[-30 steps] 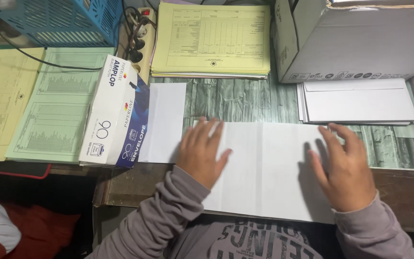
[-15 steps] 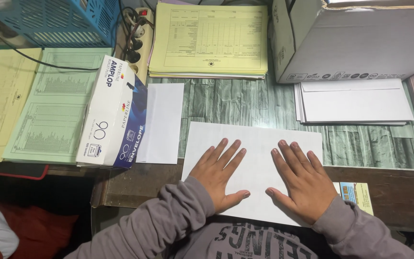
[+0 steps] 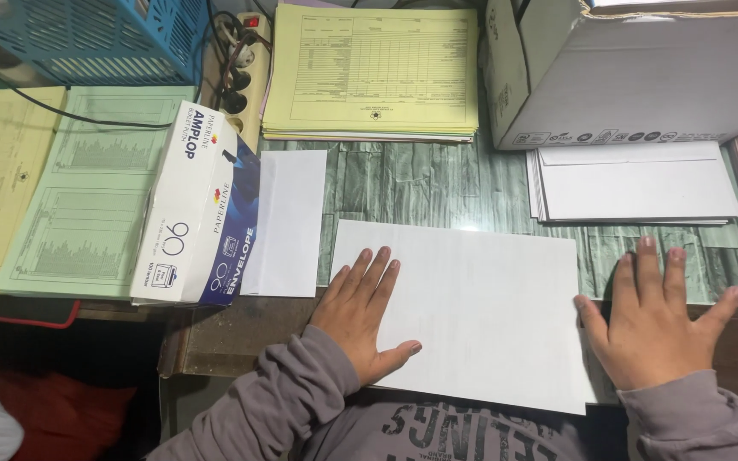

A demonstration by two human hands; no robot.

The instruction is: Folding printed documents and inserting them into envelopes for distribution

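Since half a second ago, both hands have slid outward across the sheet: the right hand (image 3: pixel 655 320) has travelled off the paper's right edge, and the left hand (image 3: pixel 367 312) has drawn back toward the left edge.

Item, white paper sheet (image 3: pixel 471 316): lying flat near the front of the tabletop (image 3: pixel 420 183), its lower edge overhanging the tabletop's front lip toward the person's lap. Whether it is a single sheet or a folded one cannot be told from here.

Item, left hand: fingers spread flat, palm down on the sheet's left margin, holding nothing.

Item, right hand: fingers wide, palm down, just beside the sheet's right edge, thumb touching or nearly touching it; holding nothing.

Item, envelope box (image 3: pixel 198 209), white and blue, left of the sheet, with a single white envelope (image 3: pixel 288 222) tucked against it.

Item, stack of white envelopes (image 3: pixel 634 183), upper right, below a grey cardboard carton (image 3: pixel 634 77).

Item, yellow printed forms (image 3: pixel 373 72), far centre; green forms (image 3: pixel 87 205), left; power strip (image 3: pixel 237 72) and blue basket (image 3: pixel 96 34) behind.

Risk noted: only the left hand pins the sheet, so a push from the right could likely skew or buckle it; the overhanging edge could crease against the tabletop's lip or slip toward the lap.
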